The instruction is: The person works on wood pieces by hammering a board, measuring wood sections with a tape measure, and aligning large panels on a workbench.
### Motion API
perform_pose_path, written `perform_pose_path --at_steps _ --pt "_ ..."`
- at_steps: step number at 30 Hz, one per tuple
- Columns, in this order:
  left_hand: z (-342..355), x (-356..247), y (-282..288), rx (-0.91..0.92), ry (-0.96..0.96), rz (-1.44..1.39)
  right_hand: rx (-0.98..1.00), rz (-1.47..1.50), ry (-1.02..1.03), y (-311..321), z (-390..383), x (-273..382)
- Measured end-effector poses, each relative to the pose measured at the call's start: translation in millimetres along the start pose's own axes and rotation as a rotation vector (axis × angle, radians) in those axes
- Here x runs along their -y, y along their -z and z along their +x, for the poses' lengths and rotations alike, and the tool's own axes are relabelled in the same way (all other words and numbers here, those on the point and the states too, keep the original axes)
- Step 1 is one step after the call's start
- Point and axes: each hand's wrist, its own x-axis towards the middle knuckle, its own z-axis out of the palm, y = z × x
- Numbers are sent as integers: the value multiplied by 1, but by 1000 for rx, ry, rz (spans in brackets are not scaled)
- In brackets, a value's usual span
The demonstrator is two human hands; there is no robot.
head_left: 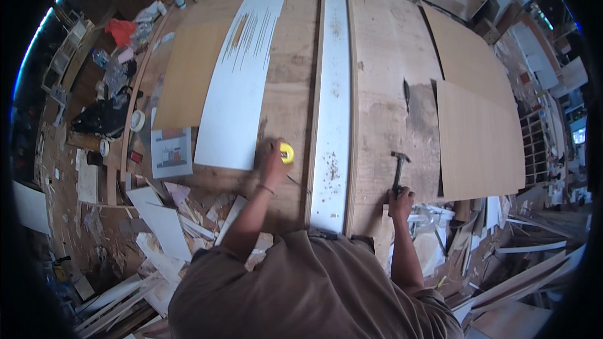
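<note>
A yellow tape measure (286, 153) is in the grip of my left hand (272, 166), over the bare plywood worktop (286, 97) between two white pieces. To the left lies a white panel (229, 119) with several thin dark strips (248, 34) on its far half. My right hand (401, 202) is wrapped round the handle of a claw hammer (399, 166), its head pointing away from me, near the table's front edge. A long white channel (335, 107) with raised wooden edges runs between my hands, dark specks scattered along its inside.
Brown veneer sheets (480, 138) lie at the right, another brown sheet (188, 69) at the left. Beside that are a printed drawing (171, 152) and a roll of tape (137, 120). A dark slim tool (406, 95) rests right of the channel. Wood offcuts (160, 220) litter the floor.
</note>
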Motion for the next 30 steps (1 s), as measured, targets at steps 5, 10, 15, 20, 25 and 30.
perform_pose_path --at_steps 5,10,15,20,25,30 --pt "9 22 13 -144 -137 160 74 117 42 -21 11 -22" --pt "4 12 -3 -85 63 291 38 291 -34 -20 -8 -12" --pt "-5 13 -3 -147 10 180 -58 -44 149 -23 -1 -20" --pt "-31 -38 13 36 -91 -431 297 452 284 13 -29 85" --pt "-67 -97 -5 327 -187 -647 746 833 456 5 -60 145" --pt "-69 -102 -4 560 28 -898 830 790 473 -6 -56 147"
